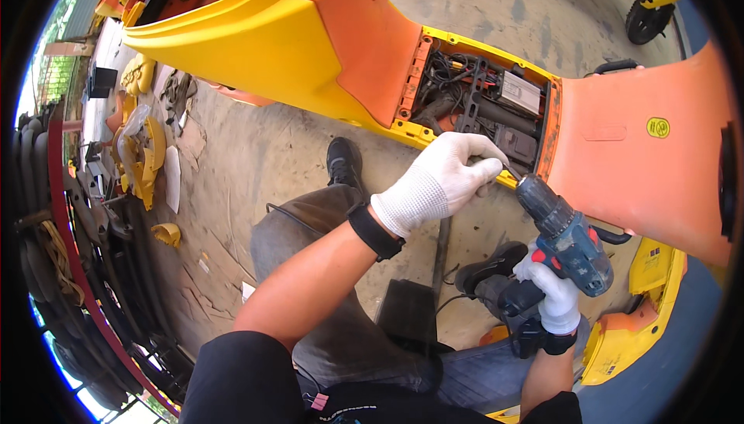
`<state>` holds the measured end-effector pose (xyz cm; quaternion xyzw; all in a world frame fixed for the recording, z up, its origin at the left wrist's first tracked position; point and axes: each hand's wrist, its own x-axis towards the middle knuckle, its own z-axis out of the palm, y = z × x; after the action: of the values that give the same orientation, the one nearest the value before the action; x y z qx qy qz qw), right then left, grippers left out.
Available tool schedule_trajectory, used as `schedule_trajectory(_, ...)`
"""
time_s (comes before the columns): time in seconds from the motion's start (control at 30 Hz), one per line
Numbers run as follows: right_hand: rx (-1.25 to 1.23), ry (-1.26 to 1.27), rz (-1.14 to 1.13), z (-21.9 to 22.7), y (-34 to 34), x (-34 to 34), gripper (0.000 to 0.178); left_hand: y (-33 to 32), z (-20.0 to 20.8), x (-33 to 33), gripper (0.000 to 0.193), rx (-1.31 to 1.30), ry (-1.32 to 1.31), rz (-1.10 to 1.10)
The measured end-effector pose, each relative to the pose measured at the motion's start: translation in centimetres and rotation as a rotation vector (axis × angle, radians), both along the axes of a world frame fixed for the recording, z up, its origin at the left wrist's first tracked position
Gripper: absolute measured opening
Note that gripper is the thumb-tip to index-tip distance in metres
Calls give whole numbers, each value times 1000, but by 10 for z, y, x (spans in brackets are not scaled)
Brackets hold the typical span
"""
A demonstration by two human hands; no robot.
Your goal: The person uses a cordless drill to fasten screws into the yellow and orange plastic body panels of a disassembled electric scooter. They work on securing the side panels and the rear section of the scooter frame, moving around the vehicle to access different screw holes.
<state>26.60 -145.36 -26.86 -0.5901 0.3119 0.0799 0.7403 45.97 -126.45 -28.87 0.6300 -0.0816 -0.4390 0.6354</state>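
Observation:
My right hand [552,296], in a white glove, is wrapped round the grip of a blue and black cordless drill [575,252]. Its chuck [540,198] points up and left. Just off the chuck, my left hand [457,174], gloved too, pinches with thumb and forefinger at the tip of the bit; whatever small thing lies between the fingers is hidden. Both hands are in front of a yellow and orange vehicle body [310,44]. In its open compartment are cables, a black bracket [470,98] and a silver finned box [519,91].
An orange seat panel [620,156] adjoins the compartment on the right. A yellow and orange part [632,339] lies at lower right. Yellow pieces [147,160] and scraps lie on the floor at left, beside a rack of dark curved parts [85,269]. A wheel [649,22] stands far right.

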Motion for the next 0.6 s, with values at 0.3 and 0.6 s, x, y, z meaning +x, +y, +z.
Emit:
schedule_trajectory(0.3,14,24,54,-7,8,18,32,19,-1,11,16,7,118,82)
schedule_trajectory(0.6,-98,54,93,-5,22,30,35,30,-1,24,16,9,-16,59)
